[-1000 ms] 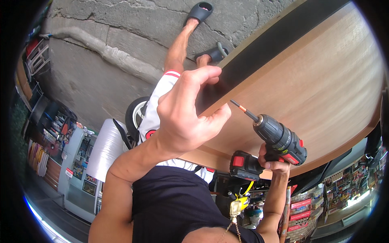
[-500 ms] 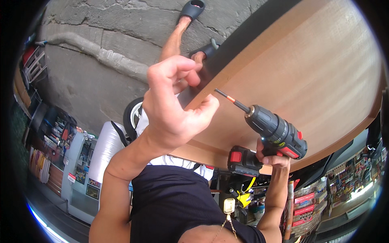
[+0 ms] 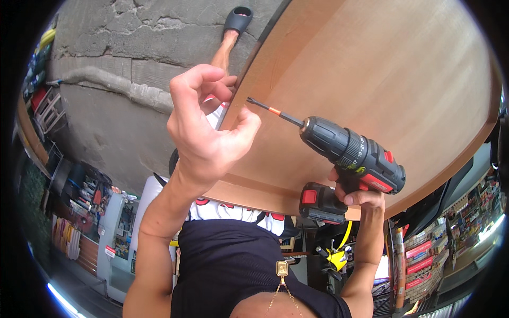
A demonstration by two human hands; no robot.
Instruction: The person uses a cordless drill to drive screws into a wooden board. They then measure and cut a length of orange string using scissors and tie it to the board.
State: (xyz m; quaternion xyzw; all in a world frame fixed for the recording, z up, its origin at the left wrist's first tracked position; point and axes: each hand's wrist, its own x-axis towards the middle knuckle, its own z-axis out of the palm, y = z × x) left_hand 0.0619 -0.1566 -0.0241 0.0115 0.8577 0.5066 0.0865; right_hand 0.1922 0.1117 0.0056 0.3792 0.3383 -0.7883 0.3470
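Note:
A black and red cordless drill (image 3: 352, 151) is held by its handle in my right hand (image 3: 365, 198), its battery pack at the lower left. From its chuck a long bit (image 3: 274, 111) with an orange band points up and left. The bit's tip is over the raised rim of a brown wooden panel (image 3: 360, 69); whether they touch I cannot tell. Left of the tip, my left hand (image 3: 204, 132) is by the panel's edge, thumb and curled fingers apart. Nothing shows between them.
A foot in a dark sandal (image 3: 238, 20) stands on the cracked concrete floor (image 3: 122, 37). A pale ridge (image 3: 119, 82) runs along that floor. At the left are stocked shelves and a cabinet (image 3: 111, 228); boxes (image 3: 419, 259) are stacked at the lower right.
The drill and its bit have shifted left in view, and my left hand has moved left too. The panel now covers more of the view, and its dark outer side shows less.

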